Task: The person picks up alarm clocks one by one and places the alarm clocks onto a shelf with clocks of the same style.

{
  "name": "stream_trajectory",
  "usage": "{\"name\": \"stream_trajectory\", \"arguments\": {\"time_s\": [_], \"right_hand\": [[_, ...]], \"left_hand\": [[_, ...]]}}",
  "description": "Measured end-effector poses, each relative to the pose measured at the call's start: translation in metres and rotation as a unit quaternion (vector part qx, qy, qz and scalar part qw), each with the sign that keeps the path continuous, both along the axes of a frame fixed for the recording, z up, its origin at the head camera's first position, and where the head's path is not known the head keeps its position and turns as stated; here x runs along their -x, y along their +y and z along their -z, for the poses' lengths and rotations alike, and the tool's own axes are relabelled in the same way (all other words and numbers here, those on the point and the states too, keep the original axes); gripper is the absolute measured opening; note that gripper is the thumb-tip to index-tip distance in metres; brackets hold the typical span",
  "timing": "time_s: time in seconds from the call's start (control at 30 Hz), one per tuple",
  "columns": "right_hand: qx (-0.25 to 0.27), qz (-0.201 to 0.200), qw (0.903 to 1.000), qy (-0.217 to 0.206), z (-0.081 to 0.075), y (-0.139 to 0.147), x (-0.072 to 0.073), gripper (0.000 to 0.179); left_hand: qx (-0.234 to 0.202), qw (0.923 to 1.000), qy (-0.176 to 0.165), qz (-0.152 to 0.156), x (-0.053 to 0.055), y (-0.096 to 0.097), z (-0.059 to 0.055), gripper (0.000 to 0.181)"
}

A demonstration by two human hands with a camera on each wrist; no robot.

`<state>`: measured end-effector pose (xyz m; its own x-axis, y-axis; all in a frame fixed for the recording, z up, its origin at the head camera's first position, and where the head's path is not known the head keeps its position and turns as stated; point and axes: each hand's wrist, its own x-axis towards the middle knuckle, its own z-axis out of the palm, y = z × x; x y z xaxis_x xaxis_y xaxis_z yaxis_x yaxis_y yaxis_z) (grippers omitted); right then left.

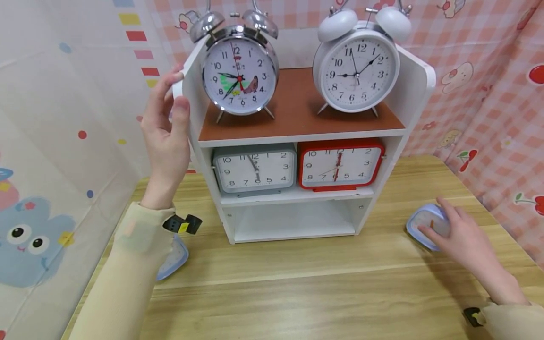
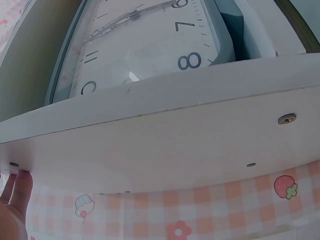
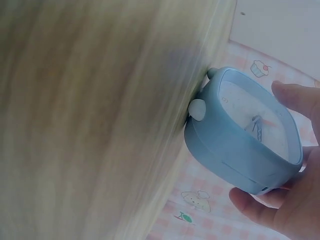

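At the upper left of the head view, my left hand [image 1: 167, 146] grips the top of the left side panel of a white shelf [image 1: 255, 137], thumb on its front edge. The left wrist view catches a few fingers [image 2: 21, 197] at the panel. On the right, my right hand [image 1: 471, 238] holds a small light-blue alarm clock [image 1: 416, 225] low at the table. The right wrist view has the thumb by the clock's face and other fingers behind its body; its feet [image 3: 197, 109] meet the wood.
On the shelf's brown top stand a silver twin-bell clock [image 1: 238, 94] and a white one [image 1: 359, 92]. Below sit a grey clock [image 1: 238, 182] and a red-framed clock [image 1: 301, 165]. Another blue clock [image 1: 176, 259] lies partly behind my left sleeve on the wooden table [image 1: 297, 293].
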<state>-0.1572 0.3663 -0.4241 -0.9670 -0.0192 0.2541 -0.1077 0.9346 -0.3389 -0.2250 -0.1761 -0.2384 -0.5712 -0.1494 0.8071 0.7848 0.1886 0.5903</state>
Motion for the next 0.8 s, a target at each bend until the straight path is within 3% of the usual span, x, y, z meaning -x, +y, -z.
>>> {"name": "stream_trajectory", "arguments": {"time_s": [0.33, 0.8], "right_hand": [[-0.012, -0.018, 0.9997, -0.013, 0.0022, 0.0025, 0.0014, 0.066], [-0.007, -0.02, 0.9997, -0.014, 0.0025, 0.0022, 0.0005, 0.066]], "left_hand": [[0.0, 1.0, 0.001, 0.001, -0.0004, 0.0, -0.0005, 0.065], [0.0, 1.0, 0.006, 0.002, -0.0002, 0.0, -0.0007, 0.065]]}}
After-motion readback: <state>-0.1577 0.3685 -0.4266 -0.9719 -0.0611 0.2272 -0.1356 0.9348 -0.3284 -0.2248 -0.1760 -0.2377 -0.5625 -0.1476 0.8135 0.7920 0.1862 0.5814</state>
